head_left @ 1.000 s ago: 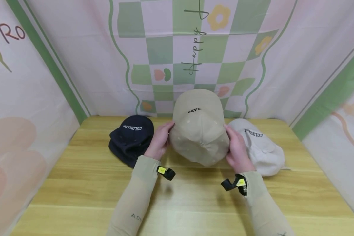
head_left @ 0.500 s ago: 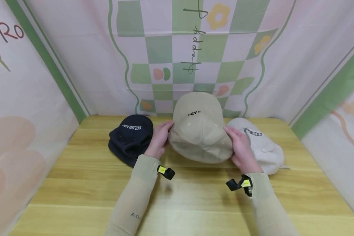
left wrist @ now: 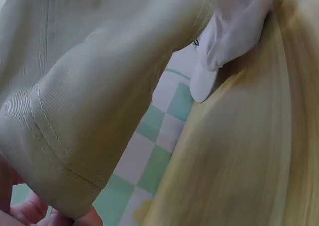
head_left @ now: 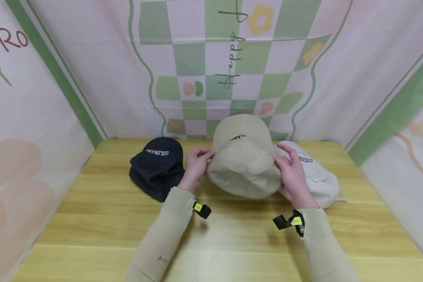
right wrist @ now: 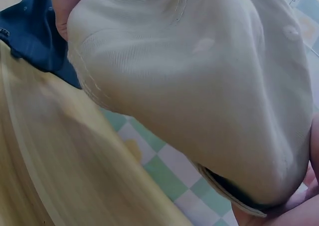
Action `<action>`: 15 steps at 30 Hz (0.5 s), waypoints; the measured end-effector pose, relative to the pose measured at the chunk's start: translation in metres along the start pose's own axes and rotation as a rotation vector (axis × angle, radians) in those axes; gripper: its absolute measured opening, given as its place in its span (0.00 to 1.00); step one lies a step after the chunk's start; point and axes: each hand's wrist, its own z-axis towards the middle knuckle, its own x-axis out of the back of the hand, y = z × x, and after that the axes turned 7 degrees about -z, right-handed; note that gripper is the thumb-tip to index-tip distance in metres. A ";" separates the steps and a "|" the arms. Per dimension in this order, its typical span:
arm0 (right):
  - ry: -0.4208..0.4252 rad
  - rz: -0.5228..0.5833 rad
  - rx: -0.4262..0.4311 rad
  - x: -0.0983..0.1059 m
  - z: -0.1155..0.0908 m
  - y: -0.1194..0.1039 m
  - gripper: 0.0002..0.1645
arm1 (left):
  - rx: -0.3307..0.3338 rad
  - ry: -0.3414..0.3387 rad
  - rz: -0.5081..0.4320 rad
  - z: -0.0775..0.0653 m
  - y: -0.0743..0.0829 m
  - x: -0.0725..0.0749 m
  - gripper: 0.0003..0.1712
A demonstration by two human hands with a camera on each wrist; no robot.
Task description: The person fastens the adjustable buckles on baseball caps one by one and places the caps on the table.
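Between both hands, a beige baseball cap [head_left: 244,156] with dark lettering is held above the table, its brim toward the back wall. My left hand [head_left: 196,166] pinches the cap's left edge between thumb and fingers. At the opposite edge my right hand [head_left: 293,174] grips with its thumb in front, the index finger raised off the fabric. The beige crown [left wrist: 89,86] fills much of the left wrist view, fingertips under its lower corner. In the right wrist view, the beige fabric [right wrist: 199,86] sags, and part of the dark inside shows near the right fingers.
To the left lies a navy cap [head_left: 156,168] with white COLORADO lettering. A white cap [head_left: 320,180] lies to the right, partly behind the right hand. The wooden table [head_left: 232,243] meets a patterned cloth backdrop [head_left: 190,58], with cloth walls at both sides.
The beige cap has come slightly lower and to the right, its crown widening and flattening. The left hand has shifted right with it; the right hand has moved outward and lifted its index finger.
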 end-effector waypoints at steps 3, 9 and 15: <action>0.021 -0.003 0.035 0.000 0.000 0.001 0.25 | -0.004 0.003 0.001 -0.002 -0.001 -0.002 0.09; 0.059 -0.084 0.035 0.001 0.000 0.003 0.28 | -0.023 0.011 0.001 -0.003 -0.003 -0.003 0.12; 0.076 -0.117 0.009 0.002 0.000 0.004 0.31 | -0.012 -0.001 0.038 -0.005 -0.004 -0.004 0.12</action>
